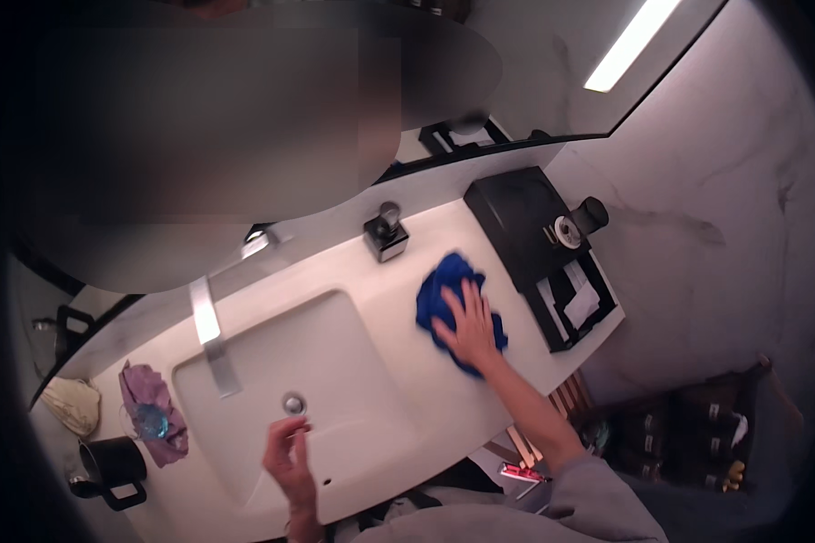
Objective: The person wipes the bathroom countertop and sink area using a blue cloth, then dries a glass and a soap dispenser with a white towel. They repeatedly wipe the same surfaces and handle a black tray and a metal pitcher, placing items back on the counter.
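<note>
My right hand [467, 328] lies with its fingers spread on a crumpled blue cloth [437, 290], pressing it onto the white counter [398, 285] to the right of the basin. Over the near part of the white sink [335, 353], my left hand [290, 460] hangs with loosely bent fingers, and nothing shows in it. Beyond that hand is the round metal drain [293, 404]. A chrome faucet [206, 319] reaches over the basin from the back. Behind the blue cloth stands a dark square soap dispenser [387, 240].
A black organizer box [521, 217] fills the counter's right end, with a black cup [591, 214] beside it. At the left lie a purple cloth [158, 407] with a clear blue item on it, a cream cloth [71, 404] and a black mug [119, 462]. A mirror [534, 81] runs along the back wall.
</note>
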`<move>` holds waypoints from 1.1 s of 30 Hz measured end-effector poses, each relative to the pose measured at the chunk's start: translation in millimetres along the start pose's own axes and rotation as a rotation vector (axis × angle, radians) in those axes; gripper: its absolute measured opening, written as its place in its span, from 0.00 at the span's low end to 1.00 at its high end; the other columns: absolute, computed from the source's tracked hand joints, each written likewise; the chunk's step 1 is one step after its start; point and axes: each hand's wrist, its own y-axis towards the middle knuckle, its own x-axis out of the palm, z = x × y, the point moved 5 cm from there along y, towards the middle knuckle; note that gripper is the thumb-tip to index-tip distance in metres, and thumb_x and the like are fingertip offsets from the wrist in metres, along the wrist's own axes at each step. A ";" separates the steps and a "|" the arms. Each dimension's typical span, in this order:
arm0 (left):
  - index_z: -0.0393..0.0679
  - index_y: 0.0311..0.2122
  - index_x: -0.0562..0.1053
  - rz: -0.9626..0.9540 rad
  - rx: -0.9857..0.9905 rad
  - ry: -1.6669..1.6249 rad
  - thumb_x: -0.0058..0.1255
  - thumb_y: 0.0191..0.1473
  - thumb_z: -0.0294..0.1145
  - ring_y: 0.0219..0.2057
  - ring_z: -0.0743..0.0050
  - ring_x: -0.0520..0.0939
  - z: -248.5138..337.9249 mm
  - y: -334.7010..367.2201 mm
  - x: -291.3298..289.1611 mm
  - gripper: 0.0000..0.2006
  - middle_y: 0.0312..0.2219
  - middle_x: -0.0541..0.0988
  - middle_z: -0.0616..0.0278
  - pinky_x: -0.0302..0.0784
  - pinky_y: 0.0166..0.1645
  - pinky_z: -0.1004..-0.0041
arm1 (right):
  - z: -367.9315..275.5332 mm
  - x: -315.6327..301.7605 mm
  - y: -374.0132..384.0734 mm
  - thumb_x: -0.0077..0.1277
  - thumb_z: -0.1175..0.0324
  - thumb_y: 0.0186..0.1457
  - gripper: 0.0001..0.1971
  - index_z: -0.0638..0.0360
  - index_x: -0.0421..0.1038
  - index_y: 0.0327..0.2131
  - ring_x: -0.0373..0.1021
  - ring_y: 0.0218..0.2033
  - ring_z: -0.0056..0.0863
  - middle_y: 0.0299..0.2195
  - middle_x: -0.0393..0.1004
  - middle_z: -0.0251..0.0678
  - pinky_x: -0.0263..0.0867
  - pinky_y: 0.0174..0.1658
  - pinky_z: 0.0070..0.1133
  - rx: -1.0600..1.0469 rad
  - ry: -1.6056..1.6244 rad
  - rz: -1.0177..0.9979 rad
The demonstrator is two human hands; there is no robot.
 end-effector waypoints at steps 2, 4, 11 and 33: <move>0.36 0.38 0.74 -0.101 0.097 0.003 0.49 0.52 0.16 0.34 0.75 0.78 19.0 14.2 80.5 0.08 0.34 0.77 0.60 0.73 0.40 0.78 | 47.3 5.5 83.9 0.48 0.47 0.55 0.32 0.52 0.58 0.59 0.48 0.63 0.54 0.62 0.49 0.55 0.45 0.62 0.45 0.149 -0.052 0.155; 0.39 0.40 0.75 -0.124 0.196 0.173 0.56 0.49 0.22 0.36 0.75 0.76 27.6 51.1 145.5 0.11 0.34 0.78 0.64 0.68 0.40 0.76 | 59.9 17.7 125.6 0.49 0.48 0.54 0.32 0.56 0.59 0.58 0.49 0.62 0.56 0.62 0.51 0.57 0.48 0.62 0.43 0.285 -0.210 0.210; 0.42 0.49 0.70 0.195 0.518 0.493 0.64 0.42 0.30 0.37 0.62 0.74 4.1 221.1 235.4 0.26 0.36 0.72 0.58 0.71 0.45 0.67 | -54.4 -0.9 -49.7 0.58 0.49 0.45 0.36 0.49 0.61 0.58 0.48 0.65 0.46 0.63 0.51 0.48 0.47 0.63 0.41 -0.366 0.339 -0.176; 0.39 0.34 0.72 0.039 0.688 0.326 0.57 0.46 0.18 0.37 0.61 0.74 8.2 224.9 266.2 0.09 0.34 0.73 0.56 0.70 0.43 0.69 | 2.0 -38.8 -119.3 0.66 0.61 0.30 0.35 0.44 0.68 0.49 0.62 0.52 0.36 0.56 0.63 0.32 0.61 0.50 0.31 -0.180 0.371 -0.194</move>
